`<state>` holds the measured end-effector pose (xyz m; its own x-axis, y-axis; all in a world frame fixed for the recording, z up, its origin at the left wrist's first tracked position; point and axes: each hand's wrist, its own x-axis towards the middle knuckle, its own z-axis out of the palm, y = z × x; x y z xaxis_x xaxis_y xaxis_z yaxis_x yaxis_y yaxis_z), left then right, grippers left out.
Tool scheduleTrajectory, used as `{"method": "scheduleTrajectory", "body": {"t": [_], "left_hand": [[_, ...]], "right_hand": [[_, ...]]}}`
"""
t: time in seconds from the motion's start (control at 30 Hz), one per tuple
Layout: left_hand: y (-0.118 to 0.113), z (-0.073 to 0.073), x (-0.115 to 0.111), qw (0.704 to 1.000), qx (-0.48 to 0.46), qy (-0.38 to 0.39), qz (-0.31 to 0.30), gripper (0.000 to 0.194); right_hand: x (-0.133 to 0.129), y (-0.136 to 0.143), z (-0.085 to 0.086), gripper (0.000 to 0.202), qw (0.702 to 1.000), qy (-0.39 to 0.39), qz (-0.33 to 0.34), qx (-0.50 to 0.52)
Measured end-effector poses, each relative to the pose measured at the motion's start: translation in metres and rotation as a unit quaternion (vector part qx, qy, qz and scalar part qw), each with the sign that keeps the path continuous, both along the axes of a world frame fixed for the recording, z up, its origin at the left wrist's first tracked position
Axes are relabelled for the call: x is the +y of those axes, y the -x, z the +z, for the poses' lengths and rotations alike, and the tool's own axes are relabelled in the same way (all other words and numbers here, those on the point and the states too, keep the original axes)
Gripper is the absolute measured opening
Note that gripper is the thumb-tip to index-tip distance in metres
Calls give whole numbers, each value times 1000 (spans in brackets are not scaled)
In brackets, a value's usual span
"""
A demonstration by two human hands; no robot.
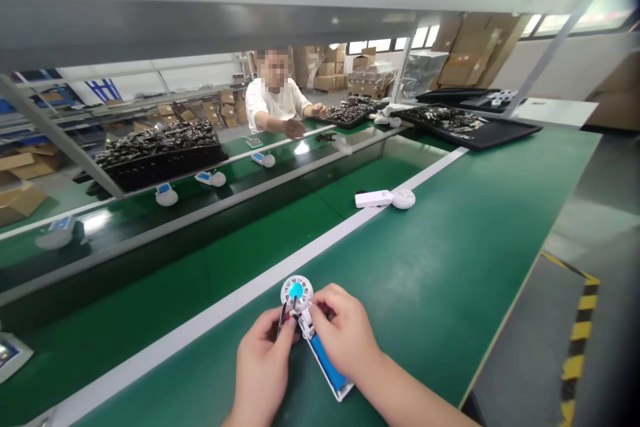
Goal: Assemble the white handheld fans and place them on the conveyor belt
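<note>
While the work sits over a matte green table (440,267) with a long white strip (320,246) along its inner side, a glossy green belt (200,280) runs just past that, under a grey overhead shelf (200,20). Across the way there's a person in a white shirt (273,107). Left hand (265,357) is pinched around a slim dark pronged piece; right hand (347,330) has its fingers drawn in, touching the neck of a white plastic device with a round slotted head and blue block (321,357), can't tell what's between the fingertips. That device is near the strip, between the hands. Plenty of green surface from the right hand to the table's slanting right edge, then grey floor with yellow-black tape (579,330)
</note>
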<state>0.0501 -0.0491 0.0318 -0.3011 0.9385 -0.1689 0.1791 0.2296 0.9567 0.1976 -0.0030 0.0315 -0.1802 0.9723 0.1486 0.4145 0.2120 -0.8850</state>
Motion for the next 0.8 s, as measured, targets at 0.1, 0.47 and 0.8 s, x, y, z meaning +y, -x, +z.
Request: {"method": "scheduleTrajectory", "body": {"t": [0.1, 0.47, 0.8], "left_hand": [[3, -5, -3, 991, 116, -71, -8, 23], [10, -21, -8, 890, 344, -274, -116, 29], [10, -15, -8, 876, 368, -283, -133, 31]], "right_hand": [[-8, 1, 1, 15, 998, -48, 45, -15], [-9, 0, 3, 20, 998, 28, 52, -1], [-11, 1, 2, 17, 999, 31, 28, -13]]}}
